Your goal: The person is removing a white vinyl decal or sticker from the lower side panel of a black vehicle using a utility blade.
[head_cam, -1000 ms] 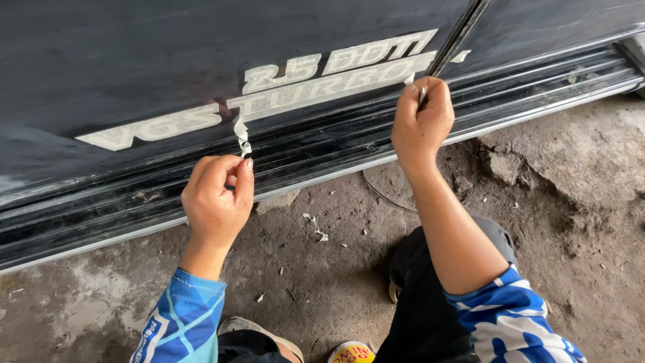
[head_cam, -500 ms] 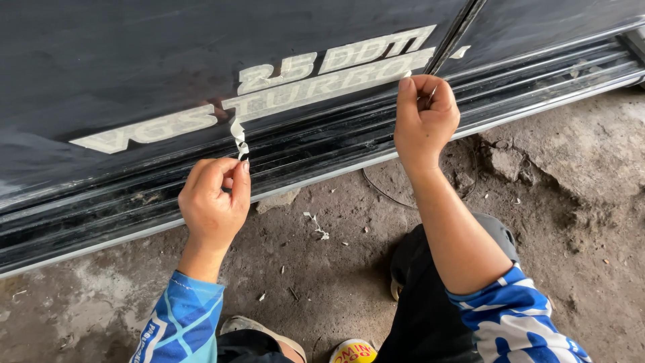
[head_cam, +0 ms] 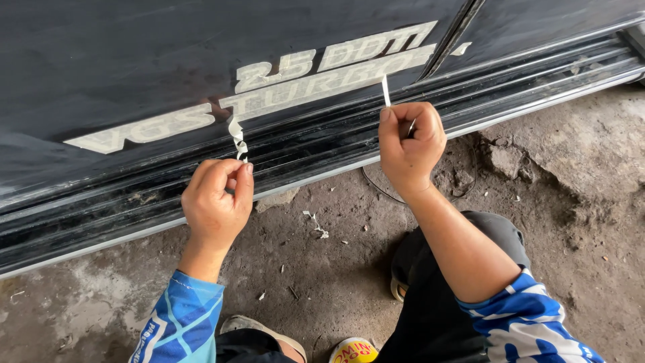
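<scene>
A dark vehicle door panel (head_cam: pixel 134 60) carries a pale lettered decal (head_cam: pixel 282 94) running up to the right. My left hand (head_cam: pixel 216 202) pinches a curled strip of peeled decal (head_cam: pixel 236 138) that still hangs from the middle of the lettering. My right hand (head_cam: pixel 410 144) is closed around a thin pale strip (head_cam: pixel 385 91) that sticks up from the fist toward the decal's right end; a small metal item shows between its fingers. Both hands are just below the lettering, in front of the black sill.
A black sill with a silver trim line (head_cam: pixel 316 175) runs under the door. Rough concrete ground (head_cam: pixel 571 175) lies below, with small decal scraps (head_cam: pixel 316 225) on it. My knee in dark trousers (head_cam: pixel 437 269) and a sandal (head_cam: pixel 269 339) are at the bottom.
My right hand has dropped slightly from the decal's right end and now has a thin strip pulled free above the fist. My left hand stays pinched on the curled strip.
</scene>
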